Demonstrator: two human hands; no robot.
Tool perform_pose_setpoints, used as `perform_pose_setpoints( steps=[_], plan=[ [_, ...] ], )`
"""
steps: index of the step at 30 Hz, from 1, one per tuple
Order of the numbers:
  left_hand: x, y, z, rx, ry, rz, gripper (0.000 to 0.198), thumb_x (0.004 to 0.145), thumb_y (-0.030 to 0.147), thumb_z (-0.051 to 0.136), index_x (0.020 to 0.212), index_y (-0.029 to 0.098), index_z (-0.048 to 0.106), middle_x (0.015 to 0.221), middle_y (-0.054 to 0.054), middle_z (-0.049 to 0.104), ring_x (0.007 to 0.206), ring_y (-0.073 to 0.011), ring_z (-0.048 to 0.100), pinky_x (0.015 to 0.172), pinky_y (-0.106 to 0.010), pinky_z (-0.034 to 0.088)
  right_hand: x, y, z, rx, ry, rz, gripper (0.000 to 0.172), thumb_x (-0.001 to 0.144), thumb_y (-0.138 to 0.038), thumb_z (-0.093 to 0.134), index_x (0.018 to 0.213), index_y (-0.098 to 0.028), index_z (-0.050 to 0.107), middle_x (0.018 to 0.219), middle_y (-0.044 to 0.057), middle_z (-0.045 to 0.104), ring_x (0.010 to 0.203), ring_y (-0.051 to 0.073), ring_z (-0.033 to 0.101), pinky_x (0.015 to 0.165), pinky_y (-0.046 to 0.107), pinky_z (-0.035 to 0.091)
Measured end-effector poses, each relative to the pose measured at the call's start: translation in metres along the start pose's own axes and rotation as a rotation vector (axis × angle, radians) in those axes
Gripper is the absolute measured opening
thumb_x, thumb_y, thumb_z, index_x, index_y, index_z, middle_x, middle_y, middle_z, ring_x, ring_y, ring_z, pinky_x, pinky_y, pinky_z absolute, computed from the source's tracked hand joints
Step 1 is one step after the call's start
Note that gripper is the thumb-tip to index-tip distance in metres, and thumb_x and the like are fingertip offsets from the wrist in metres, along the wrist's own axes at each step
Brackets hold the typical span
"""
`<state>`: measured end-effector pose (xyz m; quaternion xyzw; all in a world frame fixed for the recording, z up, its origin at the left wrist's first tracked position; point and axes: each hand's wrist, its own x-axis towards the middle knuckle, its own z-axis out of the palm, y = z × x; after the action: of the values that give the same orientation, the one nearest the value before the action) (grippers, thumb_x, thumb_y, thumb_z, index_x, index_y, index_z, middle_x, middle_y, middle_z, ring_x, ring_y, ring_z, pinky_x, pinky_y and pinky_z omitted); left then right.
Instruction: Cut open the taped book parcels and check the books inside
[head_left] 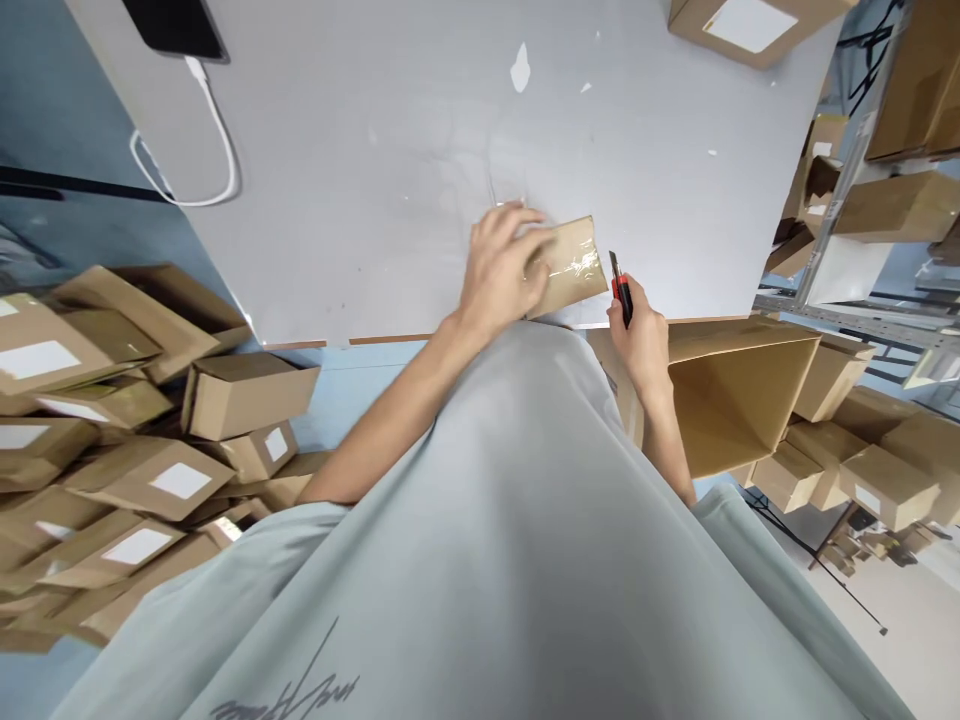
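A small cardboard box [574, 262] with shiny clear tape on it lies at the near edge of the white table [360, 200]. My left hand [501, 262] grips this box from its left side, thumb and fingers closed around it; part of the box is hidden under the fingers. Just right of the box, my right hand [641, 330] is wrapped around a red and black utility knife [622, 288]. The knife's blade is out and points away from me, apart from the box.
A black phone [176, 25] with a white cable [225, 140] lies at the far left of the table. At the far right stands a labelled carton [750, 30]. Piled cartons [150, 470] fill the floor at left; a large open carton [735, 400] stands at right, near shelving [840, 220].
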<state>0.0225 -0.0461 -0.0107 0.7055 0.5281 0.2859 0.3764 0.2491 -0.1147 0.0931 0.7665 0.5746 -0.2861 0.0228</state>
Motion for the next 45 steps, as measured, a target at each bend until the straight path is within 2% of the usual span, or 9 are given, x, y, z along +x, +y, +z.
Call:
perform_pose_setpoints(
  steps=[3, 8, 13, 18, 25, 33, 36, 41, 45],
  plan=[
    [0.005, 0.016, 0.029, 0.057, -0.105, 0.123, 0.036, 0.115, 0.055, 0.052, 0.135, 0.033, 0.073, 0.157, -0.005, 0.073, 0.170, -0.0362, 0.046, 0.144, -0.069, 0.029, 0.008, 0.013, 0.006, 0.043, -0.029, -0.044, 0.057, 0.116, -0.036, 0.040, 0.171, -0.025, 0.054, 0.130, 0.014, 0.087, 0.112, 0.033, 0.083, 0.102, 0.048, 0.064],
    [-0.001, 0.007, 0.060, 0.137, -0.119, 0.080, 0.047, 0.121, 0.056, 0.035, 0.142, 0.035, 0.071, 0.172, 0.000, 0.062, 0.176, -0.0308, 0.037, 0.148, -0.069, 0.020, 0.019, 0.021, 0.010, 0.073, -0.079, -0.077, 0.060, 0.118, -0.038, 0.039, 0.175, -0.026, 0.051, 0.131, 0.013, 0.087, 0.111, 0.033, 0.083, 0.100, 0.048, 0.065],
    [-0.009, -0.003, 0.063, 0.197, -0.110, 0.099, 0.042, 0.120, 0.047, 0.039, 0.143, 0.035, 0.072, 0.173, -0.002, 0.062, 0.179, -0.0320, 0.032, 0.148, -0.071, 0.016, 0.032, 0.023, 0.015, 0.040, -0.132, -0.128, 0.062, 0.121, -0.040, 0.031, 0.178, -0.020, 0.047, 0.132, 0.016, 0.084, 0.114, 0.033, 0.083, 0.102, 0.047, 0.063],
    [-0.009, -0.010, 0.067, 0.212, -0.098, 0.090, 0.041, 0.119, 0.055, 0.042, 0.140, 0.034, 0.071, 0.170, -0.002, 0.065, 0.178, -0.0309, 0.034, 0.148, -0.071, 0.016, 0.040, 0.020, 0.014, 0.028, -0.165, -0.166, 0.062, 0.123, -0.042, 0.029, 0.180, -0.021, 0.044, 0.134, 0.016, 0.082, 0.118, 0.032, 0.083, 0.106, 0.047, 0.061],
    [-0.007, -0.012, 0.067, 0.123, -0.120, 0.041, 0.049, 0.111, 0.070, 0.052, 0.139, 0.034, 0.069, 0.167, -0.002, 0.067, 0.180, -0.0324, 0.027, 0.150, -0.070, 0.011, 0.042, 0.011, 0.007, -0.016, -0.186, -0.166, 0.060, 0.120, -0.030, 0.033, 0.177, -0.017, 0.045, 0.148, 0.016, 0.079, 0.124, 0.033, 0.080, 0.108, 0.046, 0.061],
    [-0.006, -0.006, 0.064, 0.078, -0.107, 0.008, 0.050, 0.110, 0.073, 0.044, 0.138, 0.041, 0.071, 0.166, 0.002, 0.067, 0.178, -0.0323, 0.032, 0.150, -0.069, 0.014, 0.039, 0.010, 0.005, -0.028, -0.177, -0.152, 0.060, 0.120, -0.033, 0.034, 0.179, -0.024, 0.044, 0.145, 0.014, 0.081, 0.123, 0.032, 0.081, 0.108, 0.045, 0.061],
    [-0.007, -0.007, 0.066, 0.141, -0.129, 0.000, 0.057, 0.112, 0.074, 0.032, 0.139, 0.042, 0.072, 0.169, 0.007, 0.065, 0.182, -0.0240, 0.019, 0.152, -0.062, 0.007, 0.037, 0.007, 0.003, -0.016, -0.169, -0.138, 0.060, 0.120, -0.034, 0.033, 0.179, -0.027, 0.044, 0.140, 0.012, 0.084, 0.123, 0.033, 0.081, 0.108, 0.047, 0.063],
    [-0.006, -0.009, 0.070, 0.252, -0.147, 0.062, 0.073, 0.108, 0.082, 0.023, 0.143, 0.038, 0.069, 0.172, 0.010, 0.063, 0.179, -0.0078, -0.020, 0.151, -0.047, -0.014, 0.035, 0.004, 0.001, -0.006, -0.164, -0.118, 0.061, 0.119, -0.036, 0.034, 0.178, -0.027, 0.045, 0.134, 0.012, 0.086, 0.120, 0.034, 0.081, 0.107, 0.049, 0.063],
    [-0.004, -0.008, 0.069, 0.264, -0.157, 0.076, 0.078, 0.097, 0.093, 0.031, 0.139, 0.040, 0.070, 0.165, 0.011, 0.069, 0.175, -0.0106, -0.035, 0.146, -0.048, -0.028, 0.033, 0.000, -0.002, -0.011, -0.170, -0.120, 0.061, 0.121, -0.038, 0.034, 0.179, -0.025, 0.044, 0.135, 0.013, 0.085, 0.121, 0.034, 0.081, 0.107, 0.048, 0.062]
  ],
)
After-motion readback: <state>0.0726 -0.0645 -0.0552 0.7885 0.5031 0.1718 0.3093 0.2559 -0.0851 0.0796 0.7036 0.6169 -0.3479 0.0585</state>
